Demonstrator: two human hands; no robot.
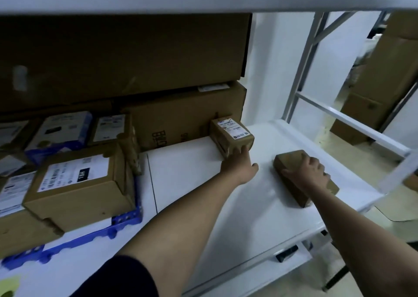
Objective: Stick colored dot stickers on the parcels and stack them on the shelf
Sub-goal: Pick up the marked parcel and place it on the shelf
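On the white metal shelf (260, 206), the left hand (237, 167) presses seemingly straight fingers against the small labelled brown cardboard parcel (230, 136) near the back edge, seating it, while the right hand (309, 172) grips the plain flat brown parcel (291, 161) toward the right edge, ready to stack.

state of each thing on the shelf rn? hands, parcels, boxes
Left hand: fingers on the near end of the labelled parcel.
Labelled parcel: on the shelf, label up, against the long box.
Right hand: gripping the plain parcel from above.
Plain parcel: flat on the shelf, no label showing.
Shelf: white, bare between the parcels.
Long box: lying at the back, big box on top.
16H box: closed, label up, on blue tray.
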